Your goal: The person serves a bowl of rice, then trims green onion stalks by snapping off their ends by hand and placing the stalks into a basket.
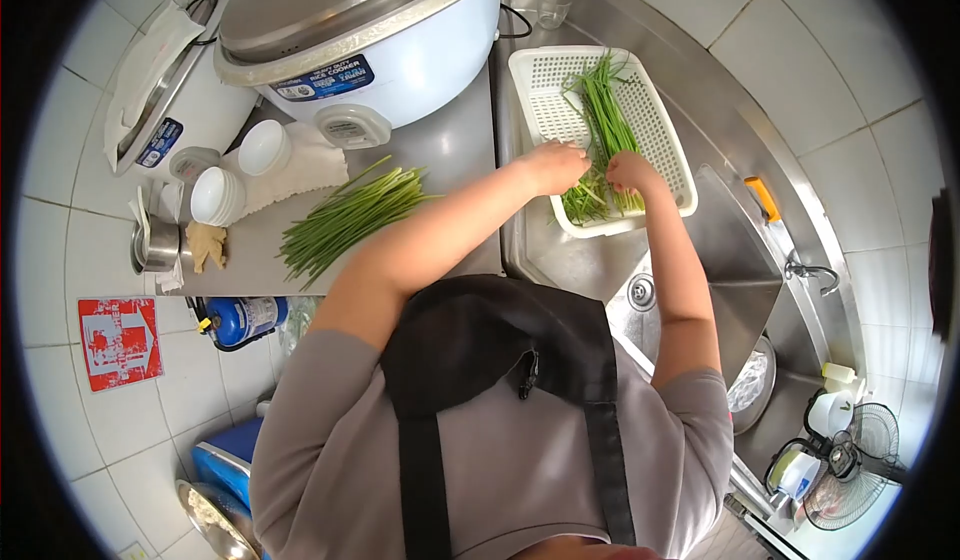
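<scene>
A white perforated plastic basket rests over the sink area, with a bunch of long chives lying lengthwise in it. My right hand is closed on the near end of these stalks. Just to its left, my left hand has its fingers curled together at the chives' lower part; its fingertips are partly hidden. Short, loose green pieces lie in the basket's near end, below both hands. A second pile of chives lies on the steel counter to the left, apart from my hands.
A large rice cooker stands behind the counter pile, with white bowls and a cloth beside it. Right of the basket are a sink basin, an orange-handled tool and a faucet. A fan stands lower right.
</scene>
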Demonstrator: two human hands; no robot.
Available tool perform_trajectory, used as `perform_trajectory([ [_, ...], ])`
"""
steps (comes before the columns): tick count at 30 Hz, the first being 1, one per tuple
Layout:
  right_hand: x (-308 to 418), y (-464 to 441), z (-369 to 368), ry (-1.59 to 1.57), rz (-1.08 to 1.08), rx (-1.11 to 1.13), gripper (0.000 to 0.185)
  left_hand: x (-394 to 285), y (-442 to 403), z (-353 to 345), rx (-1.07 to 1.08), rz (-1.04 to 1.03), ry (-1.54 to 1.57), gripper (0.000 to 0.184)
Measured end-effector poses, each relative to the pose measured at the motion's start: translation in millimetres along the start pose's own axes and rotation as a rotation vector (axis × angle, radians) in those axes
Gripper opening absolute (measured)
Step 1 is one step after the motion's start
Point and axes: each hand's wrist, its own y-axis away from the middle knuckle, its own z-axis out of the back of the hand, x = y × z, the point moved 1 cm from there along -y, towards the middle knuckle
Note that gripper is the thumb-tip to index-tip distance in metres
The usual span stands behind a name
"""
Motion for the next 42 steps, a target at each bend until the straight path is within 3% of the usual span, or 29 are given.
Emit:
perform_trajectory([
  [3, 7, -27, 6, 0.113, -0.025, -0.07, 0.015, -7, 2, 1, 0.029, 0.043, 0.044, 0.032],
  [5, 3, -56, 1, 0.298, -0.038, -0.235, 0.023, -8, 3, -6, 0.047, -0.01, 0.061, 0.03],
  [8, 33, -43, 3, 0.328, -0.114, -0.274, 0.031, -14, 10, 3, 0.083, -0.017, 0.061, 0.03],
  [12, 16, -65, 7, 0.333, -0.005, -0.446, 0.033, -11, 21, 13, 0.0, -0.001, 0.215, 0.03],
  [14, 16, -54, 33, -0.044, -0.071, -0.119, 0.031, -3, 24, 14, -0.069, -0.006, 0.267, 0.029],
  [18, 7, -24, 60, -0.402, 0.04, -0.235, 0.023, 7, 24, 18, -0.203, 0.002, 0.411, 0.026],
  [26, 29, 49, 99, -0.786, 0.331, -0.476, 0.014, 3, 16, 31, -0.316, 0.103, 0.476, 0.023],
  [28, 45, 66, 97, -1.08, 0.534, -0.521, 0.011, 3, 8, 33, -0.057, 0.183, 1.172, 0.029],
  [29, 54, 74, 91, -1.149, 0.583, -0.531, 0.01, -1, 5, 36, -0.06, 0.184, 1.172, 0.029],
  [31, 63, 81, 74, -1.234, 0.665, -0.501, 0.01, -12, 6, 48, -0.27, 0.314, 1.995, 0.037],
  [32, 68, 83, 65, -1.32, 0.742, -0.469, 0.01, -10, 5, 50, -0.275, 0.314, 1.995, 0.037],
  [34, 73, 87, 47, -1.388, 0.736, -0.456, 0.012, -3, 2, 54, -0.631, 0.254, 2.162, 0.041],
  [39, 49, 79, 24, -1.609, 0.752, -0.476, 0.011, 10, 17, 64, -0.804, 0.306, 1.983, 0.034],
  [42, 37, 81, 17, -1.491, 0.629, -0.528, 0.01, 12, 26, 77, -0.893, 0.269, 1.773, 0.033],
])
